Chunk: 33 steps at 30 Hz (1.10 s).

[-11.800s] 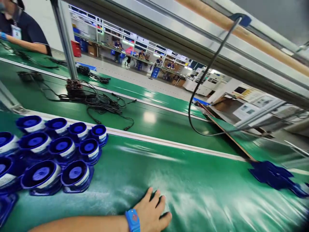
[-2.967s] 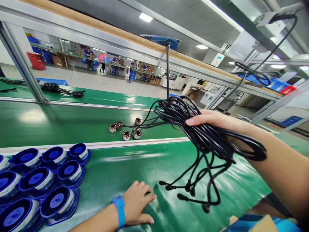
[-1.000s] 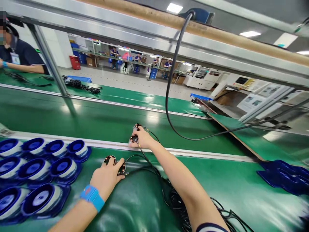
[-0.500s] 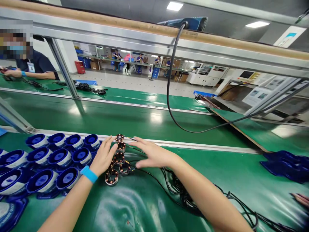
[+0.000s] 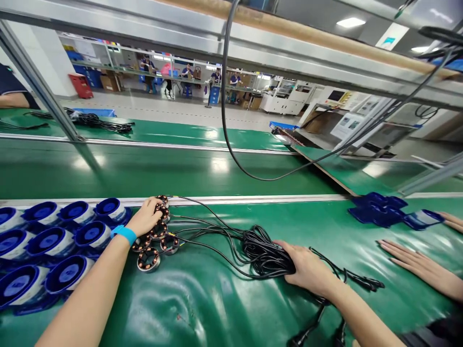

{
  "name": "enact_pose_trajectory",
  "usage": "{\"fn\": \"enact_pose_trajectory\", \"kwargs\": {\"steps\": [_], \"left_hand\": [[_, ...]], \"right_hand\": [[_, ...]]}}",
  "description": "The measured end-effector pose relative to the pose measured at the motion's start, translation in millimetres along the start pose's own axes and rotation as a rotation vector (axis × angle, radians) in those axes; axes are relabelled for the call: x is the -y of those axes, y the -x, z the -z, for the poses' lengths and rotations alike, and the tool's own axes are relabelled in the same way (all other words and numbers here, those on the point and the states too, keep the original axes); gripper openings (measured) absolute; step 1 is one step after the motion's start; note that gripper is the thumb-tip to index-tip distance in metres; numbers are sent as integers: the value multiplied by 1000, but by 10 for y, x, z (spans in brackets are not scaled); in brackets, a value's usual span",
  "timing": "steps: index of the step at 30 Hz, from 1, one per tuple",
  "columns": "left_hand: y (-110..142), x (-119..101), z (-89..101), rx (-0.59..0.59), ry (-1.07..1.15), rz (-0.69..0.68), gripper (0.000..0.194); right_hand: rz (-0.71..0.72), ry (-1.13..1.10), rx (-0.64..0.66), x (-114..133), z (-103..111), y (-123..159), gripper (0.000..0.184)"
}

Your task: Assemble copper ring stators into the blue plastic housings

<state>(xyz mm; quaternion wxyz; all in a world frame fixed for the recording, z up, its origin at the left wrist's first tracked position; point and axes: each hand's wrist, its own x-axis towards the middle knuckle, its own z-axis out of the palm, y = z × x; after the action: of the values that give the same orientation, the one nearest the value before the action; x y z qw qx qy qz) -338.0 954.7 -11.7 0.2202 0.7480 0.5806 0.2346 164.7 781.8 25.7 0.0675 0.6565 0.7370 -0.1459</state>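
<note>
My left hand (image 5: 145, 218), with a blue wristband, curls over the far end of a row of several copper-wound coil rings (image 5: 149, 258) on the green table (image 5: 224, 308). Thin black wires run from the rings to a bundle of black cable (image 5: 263, 251). My right hand (image 5: 307, 271) lies closed on the right side of that bundle. Plug ends of the cable (image 5: 365, 283) trail to the right and toward the near edge.
Several blue round speaker units (image 5: 61, 236) stand at the left. Another person's hands (image 5: 415, 265) rest flat at the right beside blue trays (image 5: 383, 212). A conveyor belt (image 5: 202, 171) runs behind. A hanging black cord (image 5: 231, 144) loops over it.
My right hand has left the coil rings and moved right onto the cable bundle. My left hand stays at the rings. Another person's hands have come into view at the right.
</note>
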Motion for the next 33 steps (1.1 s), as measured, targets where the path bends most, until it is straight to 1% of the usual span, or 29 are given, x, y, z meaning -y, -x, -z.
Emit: {"fn": "enact_pose_trajectory", "kwargs": {"steps": [2,4,6,9,11,12,13,14,15,16,17,18,19,21,22,24,25,27,29,31,33], "left_hand": [[40,-76,18,14,-22,-16,34],[110,-189,8,22,-35,-31,31],[209,-326,-43,31,-40,-51,29],[395,-551,-190,54,-36,-80,27],[533,-691,-302,65,-32,-79,28],[602,-754,-352,70,-29,-70,29],[668,-808,-392,75,-27,-58,30],[730,-853,-421,83,-23,-46,30],[785,-887,-438,92,-18,-35,30],[835,-911,-442,102,-11,-28,31],[878,-922,-434,106,0,-22,33],[916,-922,-416,97,17,-13,36],[951,-909,-388,71,42,-4,41],[1024,-850,-317,-26,122,18,53],[1065,-806,-278,-85,174,32,55],[1161,-699,-210,-196,272,65,52],[1214,-641,-185,-240,307,86,50],[1314,-532,-157,-314,344,130,47],[1383,-451,-154,-362,359,160,46],[1407,-412,-160,-372,361,159,43],[1394,-404,-162,-363,341,122,38]], "right_hand": [[-26,15,19,-1,113,101,83],[-62,6,15,-110,235,275,79],[-113,-13,-42,-344,345,471,76],[-180,26,-215,-799,449,691,84],[-186,83,-306,-1017,483,741,91],[-174,94,-325,-1061,498,729,93],[-149,80,-316,-1050,519,688,94],[-114,43,-288,-980,546,616,93],[-70,-12,-255,-848,579,509,87],[-12,-79,-222,-660,613,367,75],[48,-151,-203,-420,644,187,58],[100,-218,-213,-139,663,-29,41],[160,-275,-252,170,666,-277,32],[265,-387,-347,820,613,-842,22],[307,-428,-358,1134,560,-1138,16],[378,-469,-271,1689,428,-1702,10],[393,-473,-242,1915,361,-1946,8],[391,-469,-196,2253,246,-2324,10],[386,-452,-161,2450,164,-2539,15],[406,-418,-138,2549,112,-2620,14],[452,-367,-127,2600,80,-2624,7]]}}
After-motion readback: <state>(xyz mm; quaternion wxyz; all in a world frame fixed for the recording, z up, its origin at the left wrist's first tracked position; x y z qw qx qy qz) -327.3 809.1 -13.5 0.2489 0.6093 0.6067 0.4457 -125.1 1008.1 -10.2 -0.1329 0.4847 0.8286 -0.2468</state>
